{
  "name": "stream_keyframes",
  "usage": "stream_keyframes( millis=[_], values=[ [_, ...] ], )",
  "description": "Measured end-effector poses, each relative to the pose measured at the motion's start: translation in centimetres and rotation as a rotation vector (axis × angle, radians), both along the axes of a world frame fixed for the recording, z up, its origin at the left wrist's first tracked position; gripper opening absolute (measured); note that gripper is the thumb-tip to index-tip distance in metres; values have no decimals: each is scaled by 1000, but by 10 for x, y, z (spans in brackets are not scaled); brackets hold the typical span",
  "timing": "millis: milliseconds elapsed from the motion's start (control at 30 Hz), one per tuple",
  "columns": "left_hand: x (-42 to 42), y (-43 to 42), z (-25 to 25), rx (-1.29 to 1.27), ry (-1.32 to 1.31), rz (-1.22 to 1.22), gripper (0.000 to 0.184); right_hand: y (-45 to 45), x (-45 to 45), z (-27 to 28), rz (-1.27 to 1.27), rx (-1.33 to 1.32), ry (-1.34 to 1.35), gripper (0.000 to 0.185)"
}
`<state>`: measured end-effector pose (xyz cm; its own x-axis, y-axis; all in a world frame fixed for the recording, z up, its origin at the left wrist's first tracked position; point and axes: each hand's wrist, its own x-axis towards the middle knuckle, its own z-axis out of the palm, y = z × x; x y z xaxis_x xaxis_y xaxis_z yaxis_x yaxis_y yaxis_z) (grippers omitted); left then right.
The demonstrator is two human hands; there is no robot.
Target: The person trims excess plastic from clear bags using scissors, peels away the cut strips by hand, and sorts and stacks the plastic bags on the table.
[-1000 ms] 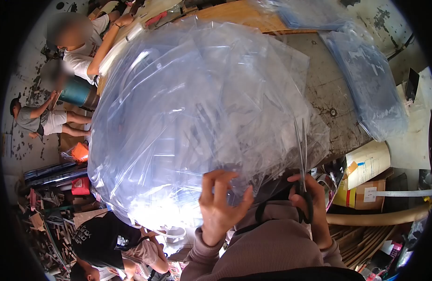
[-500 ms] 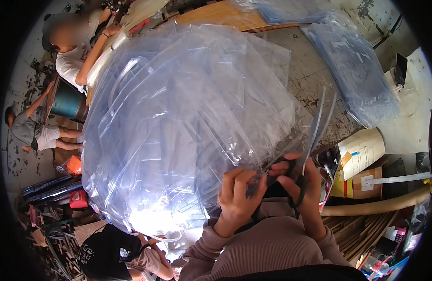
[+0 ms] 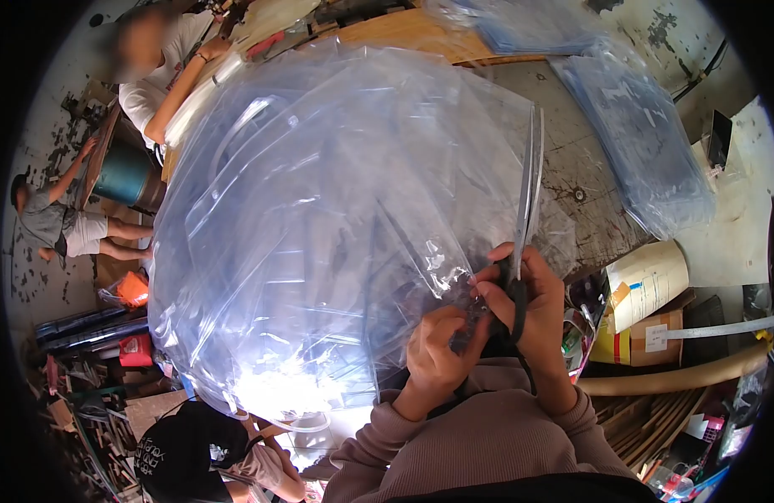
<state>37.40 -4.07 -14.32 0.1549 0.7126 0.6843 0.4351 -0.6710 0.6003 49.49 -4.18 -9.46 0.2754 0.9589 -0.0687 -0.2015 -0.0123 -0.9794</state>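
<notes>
A large fanned pile of clear plastic sheets [image 3: 320,193] covers most of the table before me. At its near edge my left hand [image 3: 444,348] is closed, fingers curled against the plastic; its fingertips pinch the edge of the sheets. Just right of it, my right hand [image 3: 525,306] holds scissors [image 3: 529,193] by their black handles, the long blades pointing away from me and nearly together. The thumb and forefinger of that hand meet at the plastic edge, close to my left fingers. Small crumpled bits of plastic show between the two hands.
More folded plastic sheets [image 3: 643,138] lie at the right of the worn table [image 3: 584,189]. Cardboard boxes [image 3: 655,335] and a long tube [image 3: 680,373] stand at the right. One person [image 3: 165,75] leans at the upper left, another stands farther left, a third sits below.
My left hand has moved right and closed at the plastic edge. My right hand has come in beside it with the scissors, whose blades are now nearer together than half a second ago.
</notes>
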Motion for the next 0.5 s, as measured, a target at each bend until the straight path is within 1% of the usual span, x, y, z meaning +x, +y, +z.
stream_keyframes(
  millis=[67, 133, 267, 367, 433, 500],
  values=[
    [0, 1, 2, 15, 23, 4, 45, 1, 0, 1, -4, 0, 13, 32],
    [0, 2, 2, 31, 46, 6, 45, 1, 1, 5, 14, -13, -50, 31],
    [0, 2, 0, 41, 53, 19, 45, 2, 4, 4, 21, -44, -80, 31],
    [1, 1, -2, 42, 40, 27, 44, 6, 9, 1, 41, -42, -31, 32],
    [0, 1, -2, 32, 36, 27, 44, 7, 12, 3, 61, -73, 78, 31],
    [1, 1, -1, 24, 28, 22, 45, 7, 13, 4, 66, -76, 82, 31]
  ],
)
